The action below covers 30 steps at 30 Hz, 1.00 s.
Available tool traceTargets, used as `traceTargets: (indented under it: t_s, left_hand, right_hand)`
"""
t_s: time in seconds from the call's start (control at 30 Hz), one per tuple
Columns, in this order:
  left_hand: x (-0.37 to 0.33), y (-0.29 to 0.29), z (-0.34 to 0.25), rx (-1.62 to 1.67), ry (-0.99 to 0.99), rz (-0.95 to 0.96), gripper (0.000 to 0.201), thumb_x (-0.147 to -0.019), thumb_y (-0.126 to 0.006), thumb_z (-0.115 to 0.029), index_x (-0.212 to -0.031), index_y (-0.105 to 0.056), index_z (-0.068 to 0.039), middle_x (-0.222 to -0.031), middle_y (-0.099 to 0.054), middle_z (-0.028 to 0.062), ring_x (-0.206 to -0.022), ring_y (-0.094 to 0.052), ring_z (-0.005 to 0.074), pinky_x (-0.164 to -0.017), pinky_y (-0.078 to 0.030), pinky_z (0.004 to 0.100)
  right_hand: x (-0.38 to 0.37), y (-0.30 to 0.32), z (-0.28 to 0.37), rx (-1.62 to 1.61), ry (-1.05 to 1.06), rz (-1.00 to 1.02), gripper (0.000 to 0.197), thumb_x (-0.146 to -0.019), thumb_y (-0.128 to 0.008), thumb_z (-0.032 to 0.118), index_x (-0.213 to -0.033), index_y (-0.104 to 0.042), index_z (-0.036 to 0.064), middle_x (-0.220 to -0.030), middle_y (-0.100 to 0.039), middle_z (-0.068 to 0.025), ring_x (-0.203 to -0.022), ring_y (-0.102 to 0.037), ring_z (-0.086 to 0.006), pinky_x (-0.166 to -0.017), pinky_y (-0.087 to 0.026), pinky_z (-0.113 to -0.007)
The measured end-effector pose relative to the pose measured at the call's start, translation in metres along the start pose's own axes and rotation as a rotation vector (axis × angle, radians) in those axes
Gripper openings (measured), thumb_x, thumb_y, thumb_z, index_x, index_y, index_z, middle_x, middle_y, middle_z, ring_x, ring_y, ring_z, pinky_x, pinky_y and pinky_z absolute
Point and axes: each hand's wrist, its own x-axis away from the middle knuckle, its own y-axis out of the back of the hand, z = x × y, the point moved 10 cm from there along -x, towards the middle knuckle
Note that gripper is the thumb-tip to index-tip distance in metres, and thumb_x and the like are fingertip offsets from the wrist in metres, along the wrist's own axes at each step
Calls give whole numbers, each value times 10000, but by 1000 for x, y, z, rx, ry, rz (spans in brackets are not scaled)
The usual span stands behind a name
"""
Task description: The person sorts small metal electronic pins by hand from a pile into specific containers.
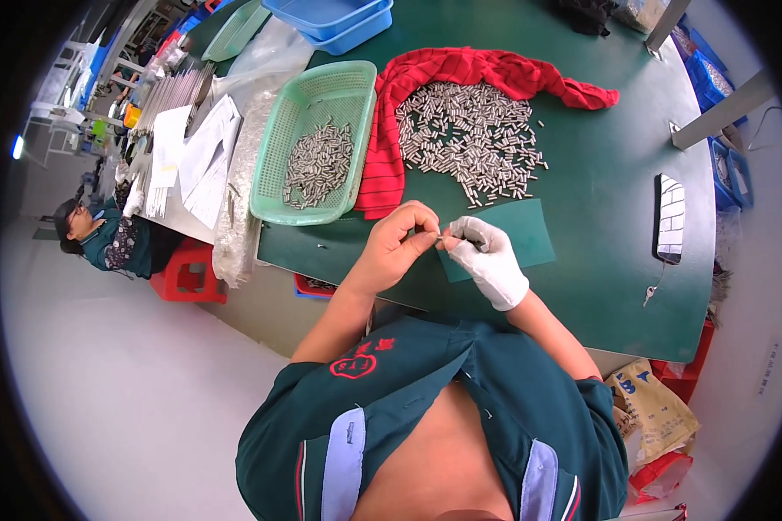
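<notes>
My bare left hand (393, 247) and my right hand (489, 259), in a white glove with bare fingertips, meet above the near edge of the green table (599, 243). Their pinched fingertips close on one small metal pin (440, 239), mostly covered by the fingers. Beneath my right hand lies a flat green sheet (528, 227). Just beyond the hands spreads a pile of short silvery metal pins (469, 135), ringed at the back and left by a red cloth (388, 165). Left of that, a pale green plastic basket (274, 148) holds more pins.
A phone (669, 217) and a key (649, 295) lie at the right. Blue trays (343, 30) stand at the back. Papers (207, 161) and plastic wrap (239, 208) lie leftward; a person (104, 230) sits beyond. Metal posts (717, 117) rise at the right edge.
</notes>
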Motion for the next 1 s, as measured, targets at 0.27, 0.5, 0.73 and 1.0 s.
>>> traceTargets:
  t_s: [0.27, 0.5, 0.73, 1.0]
  left_hand:
    - [6, 16, -19, -248, -96, -90, 61, -879, -611, -3, -908, -558, 1, -919, -533, 61, -815, -512, 138, -730, -428, 251]
    - [30, 126, -88, -989, -259, -747, 76, -833, -634, 4, -896, -598, -18, -862, -603, 96, -829, -568, 256, -709, -461, 348]
    - [-2, 77, -52, -752, -214, -521, 85, -855, -638, -23, -940, -631, -23, -871, -613, 78, -790, -579, 207, -708, -463, 310]
    - [-55, 0, 13, -854, -267, -44, 103, -782, -675, -81, -871, -626, -62, -852, -581, 81, -859, -555, 282, -782, -447, 389]
  right_hand:
    - [1, 2, 4, -29, 98, -5, 113, -907, -592, 87, -959, -599, -13, -844, -611, -15, -738, -517, -64, -680, -436, -204]
    - [15, 17, 12, -69, 211, -112, 158, -929, -601, 162, -942, -597, 5, -866, -611, -31, -785, -535, -93, -739, -440, -233]
    - [18, 17, 15, -93, 321, -69, 247, -976, -554, 235, -959, -598, -8, -787, -572, -36, -728, -512, -101, -714, -417, -250]
    - [19, 25, 3, -148, 258, -48, 250, -975, -555, 239, -965, -602, -5, -770, -548, -12, -682, -467, -86, -650, -396, -241]
